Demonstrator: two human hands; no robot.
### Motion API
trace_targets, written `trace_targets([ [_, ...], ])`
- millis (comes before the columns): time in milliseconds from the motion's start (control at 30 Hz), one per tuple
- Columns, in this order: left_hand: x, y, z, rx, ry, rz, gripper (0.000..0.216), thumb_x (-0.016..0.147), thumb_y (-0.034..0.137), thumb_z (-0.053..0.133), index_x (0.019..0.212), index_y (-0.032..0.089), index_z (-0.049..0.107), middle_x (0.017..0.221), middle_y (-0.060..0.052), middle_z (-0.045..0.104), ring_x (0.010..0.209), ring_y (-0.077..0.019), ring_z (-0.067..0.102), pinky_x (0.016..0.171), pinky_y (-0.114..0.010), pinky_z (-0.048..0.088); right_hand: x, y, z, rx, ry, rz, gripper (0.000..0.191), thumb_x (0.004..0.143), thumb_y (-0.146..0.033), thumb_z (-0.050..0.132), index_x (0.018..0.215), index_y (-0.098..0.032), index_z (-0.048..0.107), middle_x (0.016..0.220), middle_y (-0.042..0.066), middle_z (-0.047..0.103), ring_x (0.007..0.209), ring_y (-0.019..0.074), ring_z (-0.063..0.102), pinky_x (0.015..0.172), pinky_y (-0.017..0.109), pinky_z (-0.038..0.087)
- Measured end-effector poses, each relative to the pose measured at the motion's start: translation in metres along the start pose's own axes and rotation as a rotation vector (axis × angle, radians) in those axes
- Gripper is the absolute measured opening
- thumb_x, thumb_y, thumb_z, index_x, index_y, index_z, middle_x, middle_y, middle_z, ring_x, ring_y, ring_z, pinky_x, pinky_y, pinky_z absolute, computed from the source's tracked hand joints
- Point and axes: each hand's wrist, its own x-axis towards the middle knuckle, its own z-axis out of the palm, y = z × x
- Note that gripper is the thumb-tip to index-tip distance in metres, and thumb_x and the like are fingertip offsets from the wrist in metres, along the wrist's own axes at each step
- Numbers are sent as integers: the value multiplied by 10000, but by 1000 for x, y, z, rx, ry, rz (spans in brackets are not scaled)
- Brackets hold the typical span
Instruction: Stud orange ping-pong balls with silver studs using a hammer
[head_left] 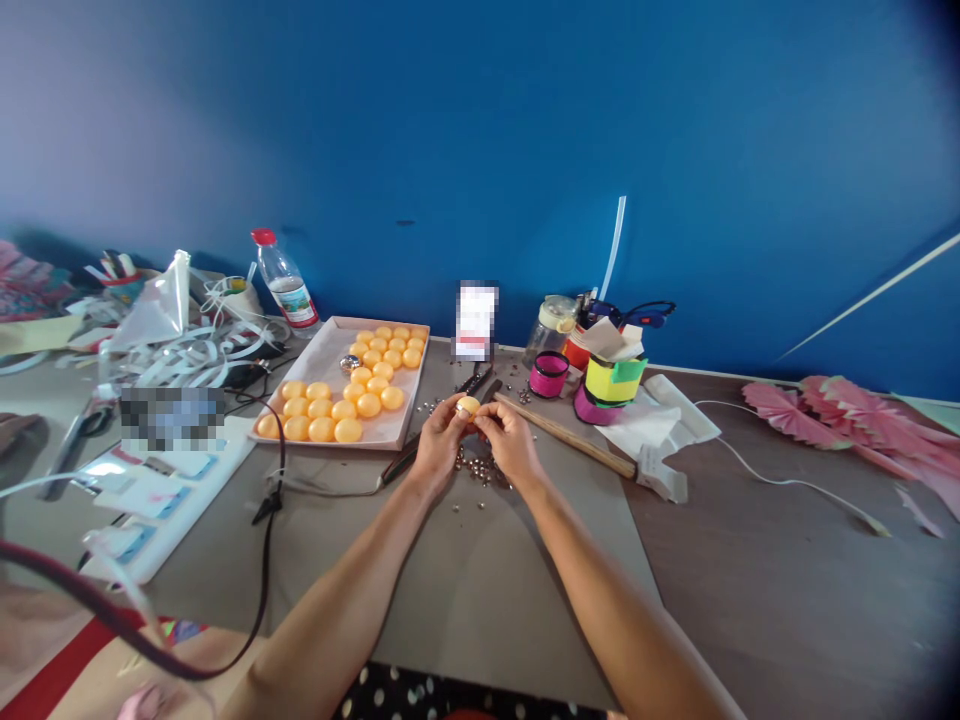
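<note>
Above the middle of the table, an orange ball [469, 404] is held between my two hands. My left hand [441, 436] is closed around its left side, thumb and fingers pressed on it. The fingers of my right hand [508, 437] are pinched together at the ball's lower right edge; whether a smaller piece is between them I cannot tell. Small shiny metal beads [480, 468] lie scattered on the table beneath and around both hands. A white tray [386, 435] to the left carries rows of similar orange balls [319, 429] and one silvery ball [349, 364].
Behind my hands lie dark-handled tools [474, 380]. A wooden-handled hammer [574, 437] slants to the right. Pink [550, 374] and yellow [615, 380] containers, a jar [551, 325] and a bottle [289, 285] stand near the blue wall. A dark cable [266, 560] loops at left.
</note>
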Motion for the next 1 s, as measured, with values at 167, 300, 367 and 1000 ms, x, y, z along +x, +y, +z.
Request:
trace_targets([
  [167,0,-2,-2,74,14,36,416,724,379,708,1075,176,617,880,-32,656,764,-151,601,722,-282,487,1,0,2,32,15,43,165,713,-369,582,715,-209,541,637,-18,557,552,129,487,555,260,430],
  [300,-1,1,0,112,25,50,404,719,376,711,1061,179,623,869,-29,655,737,-149,593,699,-277,487,0,-1,2,41,22,59,171,705,-373,580,729,-213,524,653,-15,572,548,136,511,557,271,441],
  [367,-2,4,2,142,34,62,388,721,369,711,1050,180,630,869,-28,656,747,-148,589,699,-264,482,0,-1,2,39,25,55,175,707,-375,579,728,-213,516,651,-14,574,545,139,521,561,279,444],
  [1000,-3,7,1,275,69,131,331,671,305,764,973,195,685,919,-32,668,838,-173,580,773,-249,436,0,0,4,1,59,109,180,721,-371,594,701,-222,495,558,-36,554,510,145,518,531,271,414],
])
